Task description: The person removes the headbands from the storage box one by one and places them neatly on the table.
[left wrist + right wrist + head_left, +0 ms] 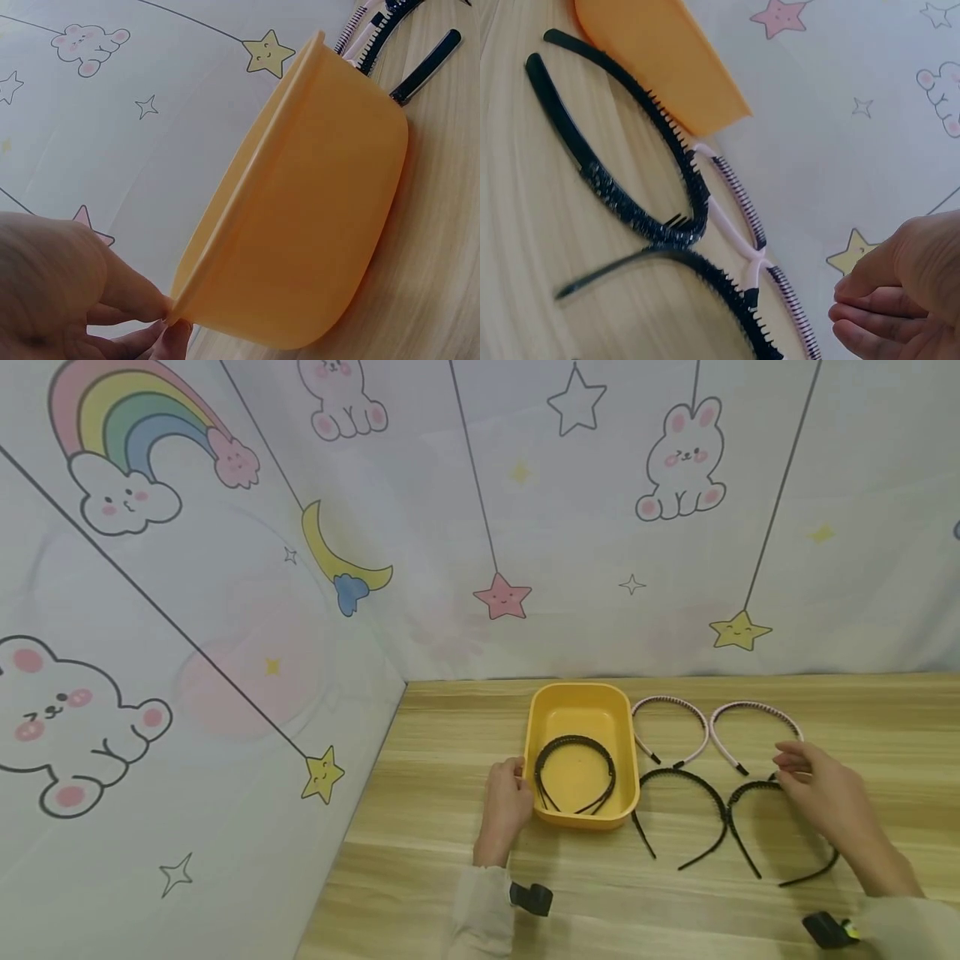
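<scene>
Tabletop (645, 910): wood was exposed across lower centre.
Left hand (506, 806): the rim of the yellow basket (585, 819) was pinched, lower centre.
Black headbands (679, 772): two were laid lower right.
Right hand (828, 793): fingers were loosely bent over the right one; contact could not be told.
Basket interior: at least one black headband (573, 741) was contained.
Pink headbands (667, 698): two were laid behind.
Table edges: left and back were bounded by curtain (585, 627).

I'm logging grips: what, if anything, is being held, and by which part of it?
The left hand pinches the yellow bin by its rim, on the left in the head view. The right hand appears to hold nothing.
</scene>
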Available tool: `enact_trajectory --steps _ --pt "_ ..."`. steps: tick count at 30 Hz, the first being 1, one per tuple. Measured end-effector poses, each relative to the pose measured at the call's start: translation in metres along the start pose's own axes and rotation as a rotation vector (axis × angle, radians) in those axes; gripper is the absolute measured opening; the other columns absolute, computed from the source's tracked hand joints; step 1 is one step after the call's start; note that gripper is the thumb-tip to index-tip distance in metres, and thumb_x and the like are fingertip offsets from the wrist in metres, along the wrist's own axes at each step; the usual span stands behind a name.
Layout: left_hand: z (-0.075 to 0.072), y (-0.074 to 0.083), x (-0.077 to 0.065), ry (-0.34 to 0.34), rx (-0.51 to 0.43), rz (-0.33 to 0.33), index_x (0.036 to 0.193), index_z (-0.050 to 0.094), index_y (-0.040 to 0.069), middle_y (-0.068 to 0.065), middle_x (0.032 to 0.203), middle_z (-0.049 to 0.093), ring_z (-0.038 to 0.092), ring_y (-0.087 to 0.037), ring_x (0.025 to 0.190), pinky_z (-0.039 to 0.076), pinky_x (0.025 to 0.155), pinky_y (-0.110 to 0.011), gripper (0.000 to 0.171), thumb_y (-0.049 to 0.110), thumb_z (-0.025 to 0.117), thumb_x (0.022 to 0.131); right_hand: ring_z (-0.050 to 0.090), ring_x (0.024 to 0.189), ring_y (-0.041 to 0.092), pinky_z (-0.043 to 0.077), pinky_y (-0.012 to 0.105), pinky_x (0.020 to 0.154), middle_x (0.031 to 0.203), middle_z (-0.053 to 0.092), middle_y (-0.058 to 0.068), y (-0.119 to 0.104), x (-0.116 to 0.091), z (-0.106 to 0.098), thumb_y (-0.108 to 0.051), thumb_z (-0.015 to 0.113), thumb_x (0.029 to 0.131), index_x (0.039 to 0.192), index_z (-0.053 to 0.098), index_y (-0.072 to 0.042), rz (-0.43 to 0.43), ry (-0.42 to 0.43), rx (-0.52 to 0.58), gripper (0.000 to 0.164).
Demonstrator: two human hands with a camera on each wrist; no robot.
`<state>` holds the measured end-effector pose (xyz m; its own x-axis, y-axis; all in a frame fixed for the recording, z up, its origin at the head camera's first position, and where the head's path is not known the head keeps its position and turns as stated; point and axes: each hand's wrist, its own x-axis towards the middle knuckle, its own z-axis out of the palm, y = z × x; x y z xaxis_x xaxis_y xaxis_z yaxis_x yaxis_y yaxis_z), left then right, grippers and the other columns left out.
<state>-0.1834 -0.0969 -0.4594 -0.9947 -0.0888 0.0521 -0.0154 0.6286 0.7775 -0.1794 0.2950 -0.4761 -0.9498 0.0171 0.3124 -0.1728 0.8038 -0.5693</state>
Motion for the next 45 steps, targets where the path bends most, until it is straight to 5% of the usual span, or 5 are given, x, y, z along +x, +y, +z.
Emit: enact_trajectory --steps 9,22,27,35,45 --pt "0.001 -0.001 0.001 -0.005 -0.004 -0.02 0.125 0.057 -0.007 -0.017 0.105 0.057 0.059 -0.025 0.094 0.053 0.076 -0.033 0.038 -0.008 0.05 0.087 0.065 0.09 0.039 0.044 0.003 0.063 0.103 0.065 0.029 -0.029 0.008 0.001 0.0 0.06 0.087 0.122 0.053 0.011 -0.007 -0.014 0.051 0.037" --pt "0.001 0.0 0.0 -0.009 0.0 -0.018 0.125 0.056 -0.008 -0.018 0.106 0.057 0.059 -0.026 0.095 0.053 0.077 -0.033 0.039 -0.008 0.049 0.087 0.067 0.088 0.019 0.041 -0.003 0.07 0.102 0.063 0.032 -0.063 0.026 0.013 0.003 0.06 0.087 0.12 0.054 0.015 -0.065 0.006 0.185 0.036" --pt "0.0 0.0 0.001 -0.011 -0.005 -0.019 0.125 0.056 -0.007 -0.018 0.107 0.057 0.06 -0.026 0.095 0.053 0.076 -0.033 0.039 -0.009 0.049 0.087 0.065 0.096 0.036 0.04 -0.003 0.073 0.106 0.062 0.031 -0.075 0.033 0.018 0.001 0.059 0.089 0.122 0.052 0.013 -0.05 0.0 0.22 0.036" --pt "0.0 -0.001 0.001 -0.009 -0.006 -0.012 0.125 0.056 -0.007 -0.018 0.107 0.057 0.06 -0.026 0.095 0.053 0.076 -0.032 0.039 -0.009 0.05 0.087 0.06 0.104 0.04 0.05 0.039 0.086 0.113 0.062 0.027 -0.089 0.044 0.03 -0.007 0.055 0.095 0.128 0.051 0.008 -0.042 -0.042 0.223 0.037" --pt "0.0 0.0 0.0 -0.009 -0.008 -0.024 0.125 0.057 -0.007 -0.019 0.107 0.058 0.06 -0.026 0.095 0.053 0.077 -0.033 0.039 -0.008 0.05 0.087 0.061 0.103 0.038 0.05 0.041 0.088 0.111 0.064 0.025 -0.105 0.058 0.054 -0.003 0.056 0.093 0.126 0.053 0.006 -0.077 -0.064 0.313 0.035"
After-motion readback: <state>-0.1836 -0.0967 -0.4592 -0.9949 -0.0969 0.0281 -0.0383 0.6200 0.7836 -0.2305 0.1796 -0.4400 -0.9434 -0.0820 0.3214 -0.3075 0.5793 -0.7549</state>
